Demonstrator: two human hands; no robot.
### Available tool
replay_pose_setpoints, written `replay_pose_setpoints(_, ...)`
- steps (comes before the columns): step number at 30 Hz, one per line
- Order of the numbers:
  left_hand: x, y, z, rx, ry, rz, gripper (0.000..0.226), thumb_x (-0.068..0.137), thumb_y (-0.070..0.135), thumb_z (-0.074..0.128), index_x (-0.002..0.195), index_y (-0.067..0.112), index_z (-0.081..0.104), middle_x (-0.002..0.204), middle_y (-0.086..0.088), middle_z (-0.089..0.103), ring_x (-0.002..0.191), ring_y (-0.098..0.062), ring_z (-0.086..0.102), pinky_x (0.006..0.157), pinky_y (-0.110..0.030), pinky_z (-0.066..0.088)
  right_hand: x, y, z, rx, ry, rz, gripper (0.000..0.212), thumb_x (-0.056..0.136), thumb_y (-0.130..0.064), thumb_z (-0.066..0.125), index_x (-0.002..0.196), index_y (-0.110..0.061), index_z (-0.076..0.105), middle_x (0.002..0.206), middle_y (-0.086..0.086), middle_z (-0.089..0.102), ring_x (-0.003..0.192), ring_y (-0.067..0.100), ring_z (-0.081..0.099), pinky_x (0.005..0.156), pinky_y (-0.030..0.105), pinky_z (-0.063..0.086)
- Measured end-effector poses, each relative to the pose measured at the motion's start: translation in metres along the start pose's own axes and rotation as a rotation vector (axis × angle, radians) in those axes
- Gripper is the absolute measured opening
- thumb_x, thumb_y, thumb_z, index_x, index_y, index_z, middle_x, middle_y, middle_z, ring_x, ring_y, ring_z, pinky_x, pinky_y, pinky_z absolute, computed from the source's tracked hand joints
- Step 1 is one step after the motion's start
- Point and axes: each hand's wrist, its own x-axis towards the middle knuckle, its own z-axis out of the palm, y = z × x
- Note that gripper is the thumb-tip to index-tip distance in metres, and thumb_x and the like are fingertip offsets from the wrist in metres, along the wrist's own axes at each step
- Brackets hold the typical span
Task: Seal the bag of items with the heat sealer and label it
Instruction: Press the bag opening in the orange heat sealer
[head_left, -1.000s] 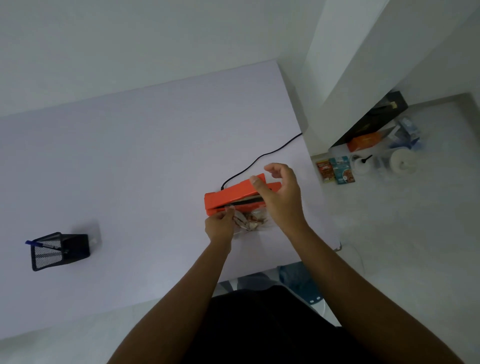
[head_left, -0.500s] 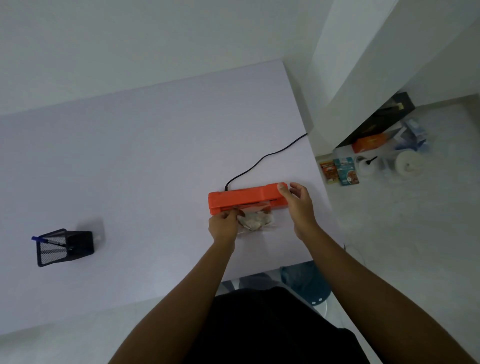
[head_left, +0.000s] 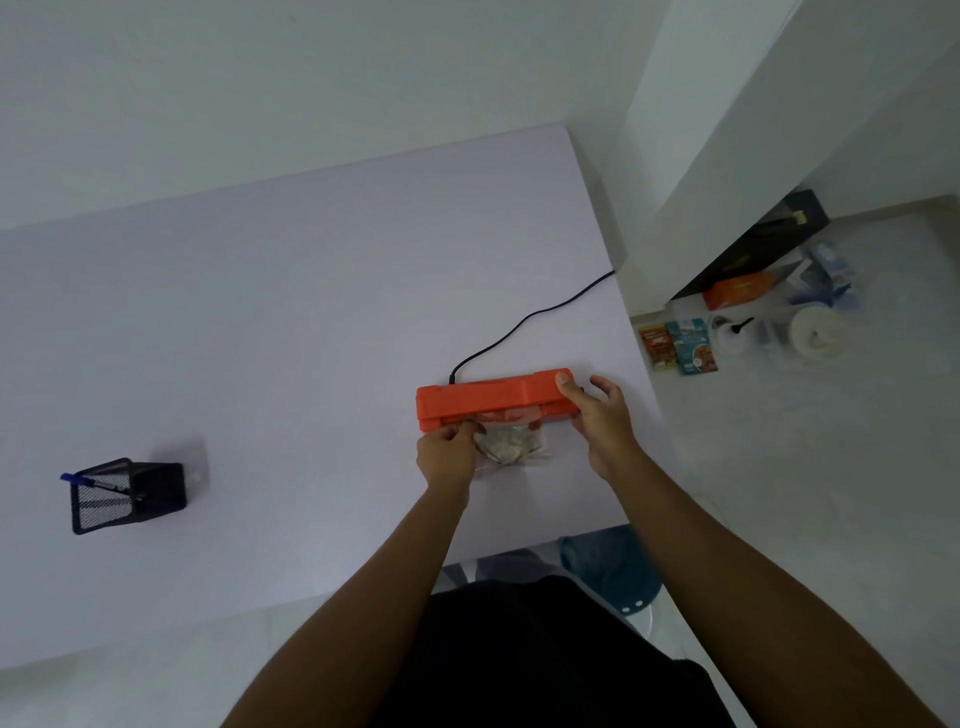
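Note:
An orange heat sealer (head_left: 488, 397) lies on the pale table (head_left: 260, 338) with its lid down. A clear bag of small items (head_left: 511, 447) sits at its front, its top edge caught under the lid. My left hand (head_left: 447, 457) pinches the bag's left top corner by the sealer. My right hand (head_left: 597, 421) presses on the sealer's right end, thumb on top of the lid and fingers spread behind it.
A black cord (head_left: 530, 322) runs from the sealer's back to the table's right edge. A black mesh pen holder (head_left: 124, 493) with a blue pen stands at the left. Boxes, packets and a paper roll (head_left: 810, 332) lie on the floor at the right.
The sealer's lid was raised a second ago under my right hand; it has come down flat onto the bag's top edge. My left hand has stayed on the bag's corner.

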Motion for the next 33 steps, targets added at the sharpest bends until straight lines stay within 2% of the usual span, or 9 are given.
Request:
replay_pose_setpoints(2,0.000,0.000,0.000,-0.005,0.000,-0.001,0.026,0.089,0.018,0.068,0.065,0.008,0.063,0.067,-0.006,0.065,0.064,-0.020,0.060,0.067,-0.033,0.054,0.002,0.000,0.000,0.006,0.005,0.021,0.108,0.053,-0.061,0.088,0.142,-0.022,0.041,0.133,0.009,0.056,0.116,0.023,0.059,0.106,0.044,0.048)
replay_pose_setpoints(5,0.001,-0.001,0.001,-0.010,0.007,-0.005,0.027,0.089,0.017,0.067,0.065,0.008,0.062,0.065,-0.005,0.063,0.062,-0.019,0.058,0.061,-0.027,0.050,0.007,0.001,-0.001,0.070,-0.011,0.077,0.088,0.068,-0.044,0.088,0.140,-0.023,0.042,0.130,0.009,0.059,0.112,0.020,0.060,0.101,0.039,0.049)
replay_pose_setpoints(10,0.003,-0.001,0.002,0.000,0.011,-0.008,0.028,0.089,0.016,0.067,0.063,0.008,0.061,0.063,-0.005,0.062,0.061,-0.019,0.056,0.060,-0.028,0.050,0.009,-0.003,-0.001,0.092,-0.015,0.128,0.089,0.070,-0.040,0.088,0.143,-0.022,0.040,0.129,0.009,0.059,0.112,0.019,0.058,0.094,0.036,0.047)
replay_pose_setpoints(13,0.001,-0.001,0.003,-0.003,0.011,-0.013,0.024,0.088,0.017,0.068,0.070,0.001,0.066,0.064,-0.006,0.062,0.061,-0.019,0.056,0.060,-0.029,0.050,0.011,-0.003,-0.001,0.086,-0.004,0.136,0.088,0.069,-0.042,0.089,0.141,-0.023,0.041,0.129,0.008,0.059,0.111,0.018,0.059,0.086,0.034,0.048)
replay_pose_setpoints(16,0.002,-0.001,0.003,-0.013,0.006,-0.015,0.025,0.089,0.018,0.068,0.079,-0.006,0.069,0.065,-0.006,0.063,0.061,-0.018,0.056,0.061,-0.028,0.050,0.012,-0.001,-0.002,0.079,0.011,0.137,0.085,0.069,-0.042,0.089,0.138,-0.025,0.042,0.130,0.009,0.058,0.115,0.021,0.058,0.093,0.037,0.049)
replay_pose_setpoints(18,0.002,-0.001,0.002,-0.017,0.004,-0.011,0.025,0.089,0.018,0.068,0.078,-0.005,0.068,0.065,-0.006,0.062,0.061,-0.018,0.056,0.060,-0.028,0.050,0.014,0.000,-0.002,0.076,0.012,0.133,0.085,0.069,-0.041,0.089,0.138,-0.025,0.042,0.130,0.010,0.058,0.116,0.022,0.057,0.099,0.039,0.048)
replay_pose_setpoints(23,0.002,-0.001,0.002,-0.015,0.003,-0.003,0.027,0.090,0.018,0.067,0.067,0.006,0.062,0.065,-0.005,0.063,0.061,-0.018,0.057,0.061,-0.028,0.051,0.014,-0.001,-0.002,0.064,0.002,0.128,0.089,0.068,-0.043,0.089,0.140,-0.024,0.040,0.131,0.010,0.057,0.114,0.021,0.058,0.087,0.035,0.049)
replay_pose_setpoints(29,0.002,-0.001,0.002,-0.017,0.000,-0.006,0.028,0.091,0.018,0.066,0.065,0.009,0.061,0.066,-0.005,0.063,0.061,-0.017,0.058,0.058,-0.025,0.048,0.014,0.001,-0.004,0.037,0.005,0.132,0.092,0.065,-0.048,0.089,0.140,-0.026,0.040,0.131,0.010,0.057,0.114,0.021,0.058,0.085,0.035,0.049)
replay_pose_setpoints(33,0.002,0.000,0.002,-0.016,-0.002,-0.009,0.029,0.091,0.017,0.066,0.064,0.010,0.060,0.064,-0.004,0.062,0.059,-0.016,0.057,0.057,-0.025,0.046,0.015,0.000,-0.004,0.031,0.002,0.129,0.094,0.065,-0.049,0.089,0.141,-0.026,0.039,0.132,0.009,0.056,0.117,0.022,0.056,0.089,0.037,0.047)
